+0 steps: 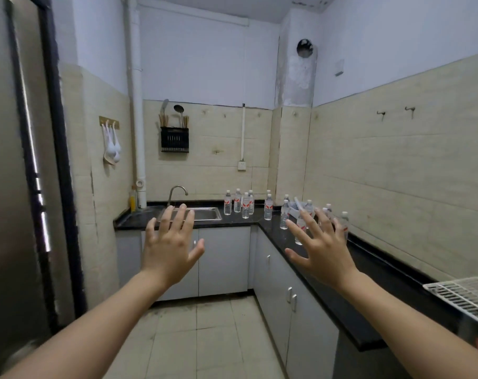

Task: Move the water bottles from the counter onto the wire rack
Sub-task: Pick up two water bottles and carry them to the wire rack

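Several small clear water bottles (245, 205) with white caps and red-and-white labels stand upright on the black L-shaped counter (374, 272), grouped around its far corner. A white wire rack (462, 295) lies on the counter at the near right edge of view. My left hand (170, 243) is raised in mid-air in front of the sink, fingers spread and holding nothing. My right hand (320, 247) is raised the same way, spread and empty, and hides part of some bottles behind it. Both hands are well short of the bottles.
A steel sink (205, 213) with a curved tap (176, 193) sits in the counter's back left. A white basket (296, 207) stands among the bottles. White cabinets (224, 259) run below. A metal door (13, 165) fills the left. Tiled floor (205, 332) lies ahead.
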